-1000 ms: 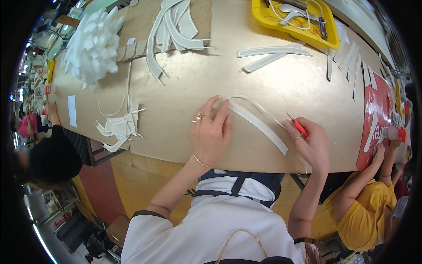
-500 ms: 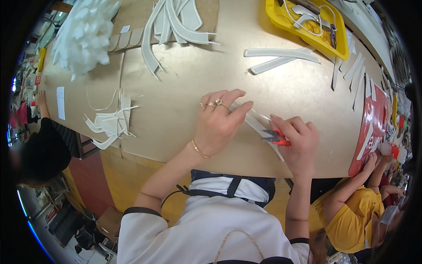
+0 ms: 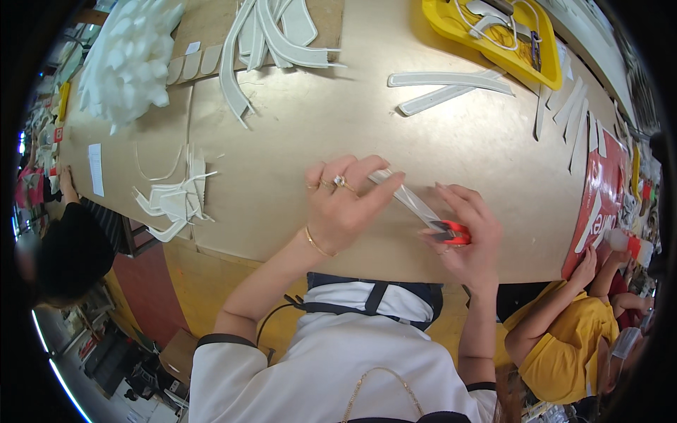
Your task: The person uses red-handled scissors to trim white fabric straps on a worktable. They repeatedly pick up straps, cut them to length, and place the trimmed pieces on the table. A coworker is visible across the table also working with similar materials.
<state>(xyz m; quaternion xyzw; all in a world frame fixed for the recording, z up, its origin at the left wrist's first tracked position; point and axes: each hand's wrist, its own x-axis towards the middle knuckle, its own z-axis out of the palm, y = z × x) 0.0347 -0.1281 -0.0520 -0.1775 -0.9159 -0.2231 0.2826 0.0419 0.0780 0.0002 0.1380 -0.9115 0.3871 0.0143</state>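
Over the middle of the table, my left hand (image 3: 349, 201) pinches one end of a narrow white strip (image 3: 416, 203) between thumb and fingers. The strip slants down to the right, toward my other hand. My right hand (image 3: 472, 236) is closed on a small pair of thread snips (image 3: 453, 232) with red handles and dark blades. Those blades point left and lie against the strip's lower end, partly covering it. Whether my right fingers also touch the strip, I cannot tell.
Two pale strips (image 3: 451, 83) lie beyond my hands, near a yellow tray (image 3: 486, 53) of tools. White cut pieces (image 3: 173, 201) lie at left; more curved strips (image 3: 271, 35) and a white foam-like heap (image 3: 130, 63) are farther back. A person in yellow (image 3: 564, 345) works at right.
My left hand has dropped slightly and shifted left. The strip has turned in my grip, and the snips have moved down a little against its lower end.
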